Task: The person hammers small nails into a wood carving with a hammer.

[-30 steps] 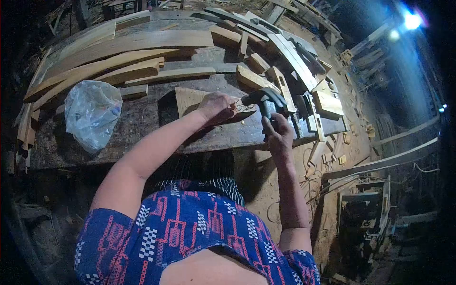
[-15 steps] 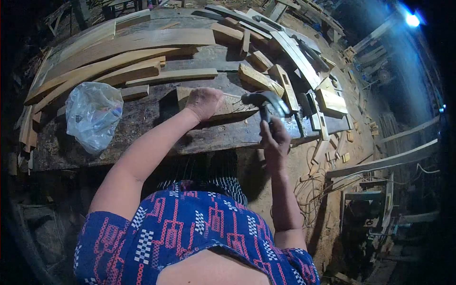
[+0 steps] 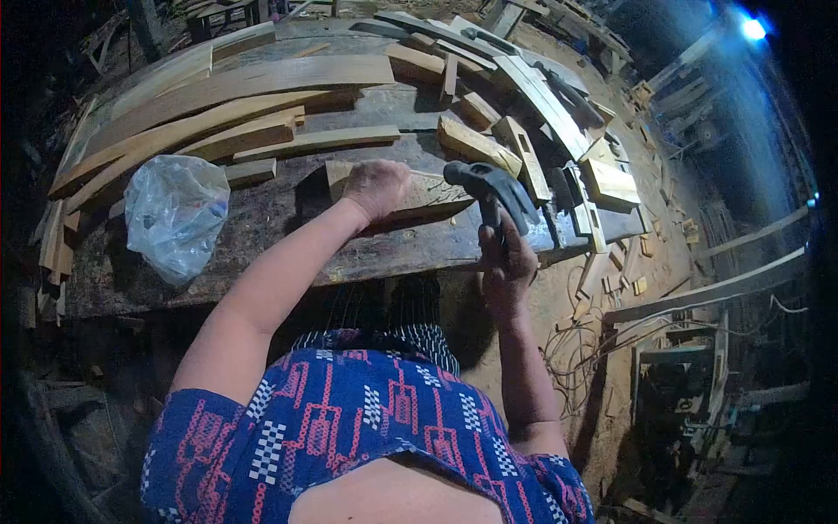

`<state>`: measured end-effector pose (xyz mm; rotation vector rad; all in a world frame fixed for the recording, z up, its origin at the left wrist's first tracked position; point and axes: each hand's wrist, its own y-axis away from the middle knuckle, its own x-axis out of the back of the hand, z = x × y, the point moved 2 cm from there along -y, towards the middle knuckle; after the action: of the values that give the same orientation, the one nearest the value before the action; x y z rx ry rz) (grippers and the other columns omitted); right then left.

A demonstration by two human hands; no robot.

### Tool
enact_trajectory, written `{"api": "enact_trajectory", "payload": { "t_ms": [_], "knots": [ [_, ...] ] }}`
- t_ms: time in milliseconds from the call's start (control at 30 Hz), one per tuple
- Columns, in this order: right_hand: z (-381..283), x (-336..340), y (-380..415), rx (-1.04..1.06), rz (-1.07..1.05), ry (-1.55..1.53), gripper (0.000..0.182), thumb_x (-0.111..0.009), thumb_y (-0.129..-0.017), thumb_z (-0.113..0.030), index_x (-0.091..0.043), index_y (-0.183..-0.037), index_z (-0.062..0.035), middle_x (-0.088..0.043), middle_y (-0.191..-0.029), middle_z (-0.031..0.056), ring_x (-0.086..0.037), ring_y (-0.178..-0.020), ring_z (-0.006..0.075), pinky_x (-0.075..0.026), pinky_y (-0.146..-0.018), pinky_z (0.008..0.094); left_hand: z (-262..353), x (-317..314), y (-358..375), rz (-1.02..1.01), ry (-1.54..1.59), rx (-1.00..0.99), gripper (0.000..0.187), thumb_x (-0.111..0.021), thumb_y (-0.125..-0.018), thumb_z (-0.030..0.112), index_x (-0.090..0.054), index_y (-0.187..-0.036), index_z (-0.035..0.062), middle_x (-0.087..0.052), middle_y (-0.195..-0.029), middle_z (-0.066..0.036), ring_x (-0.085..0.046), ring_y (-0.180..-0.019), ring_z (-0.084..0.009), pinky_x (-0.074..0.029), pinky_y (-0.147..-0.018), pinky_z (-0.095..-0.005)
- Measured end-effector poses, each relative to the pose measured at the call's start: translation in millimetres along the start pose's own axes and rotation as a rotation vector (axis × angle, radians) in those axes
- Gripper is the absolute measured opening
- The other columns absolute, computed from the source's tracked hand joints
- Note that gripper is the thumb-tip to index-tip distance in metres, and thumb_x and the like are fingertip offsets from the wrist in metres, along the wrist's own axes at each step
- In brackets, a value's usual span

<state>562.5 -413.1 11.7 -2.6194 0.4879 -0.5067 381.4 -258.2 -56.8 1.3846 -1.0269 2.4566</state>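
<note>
My right hand (image 3: 508,260) is closed around the handle of a claw hammer (image 3: 489,181). The hammer's dark head is over the right end of a wooden block (image 3: 410,209) on the workbench, its claw pointing right. My left hand (image 3: 378,189) rests on that block with its fingers curled closed. A thin pale line runs from this fist toward the hammer's face; whether it is a nail or the block's edge I cannot make out. Several thin dark nails (image 3: 443,187) lie on the block, close to the hammer head.
Long boards (image 3: 244,81) lie across the back left of the workbench (image 3: 288,236). A clear plastic bag (image 3: 177,218) sits near the front left. Several cut pieces, one a slotted block (image 3: 522,157), crowd the right end. Offcuts and a cable (image 3: 572,362) lie on the floor.
The hammer head was blurred by motion and now looks sharp, with its claw tipped a little lower to the right. My left fist stays in place on the block.
</note>
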Motion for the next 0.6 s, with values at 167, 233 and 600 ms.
{"api": "enact_trajectory", "payload": {
  "t_ms": [167, 233, 600],
  "knots": [
    [28, -6, -1, -0.069, -0.168, 0.219, 0.024, -0.063, -0.082, -0.012, -0.058, -0.103, -0.0040, -0.050, -0.070, 0.0029, -0.045, -0.067, 0.0093, -0.040, -0.062, 0.0230, 7, 11, 0, -0.113, -0.034, 0.083, 0.022, -0.051, -0.082, 0.027, -0.062, -0.081, 0.0075, -0.062, -0.078, -0.016, -0.061, -0.077, -0.0331, -0.048, -0.070, -0.0428],
    [20, -3, -3, -0.245, -0.201, 0.126, 0.022, -0.063, -0.082, -0.015, -0.058, -0.101, -0.0035, -0.053, -0.073, 0.0011, -0.045, -0.069, 0.0076, -0.040, -0.062, 0.0220, 5, 10, 2, -0.111, -0.046, 0.074, 0.022, -0.052, -0.082, 0.027, -0.063, -0.082, 0.0076, -0.063, -0.079, -0.016, -0.061, -0.077, -0.0329, -0.048, -0.069, -0.0430],
    [78, 65, -59, -0.250, 0.149, 0.685, 0.029, -0.067, -0.074, -0.022, -0.063, -0.102, -0.0139, -0.064, -0.088, 0.0117, -0.062, -0.080, 0.0239, -0.045, -0.069, 0.0332, 15, 51, 10, 0.236, 1.168, 0.616, 0.021, -0.061, -0.081, 0.024, -0.061, -0.079, 0.0039, -0.047, -0.054, 0.004, -0.049, -0.049, -0.0105, -0.041, -0.046, -0.0263]
  ]
}}
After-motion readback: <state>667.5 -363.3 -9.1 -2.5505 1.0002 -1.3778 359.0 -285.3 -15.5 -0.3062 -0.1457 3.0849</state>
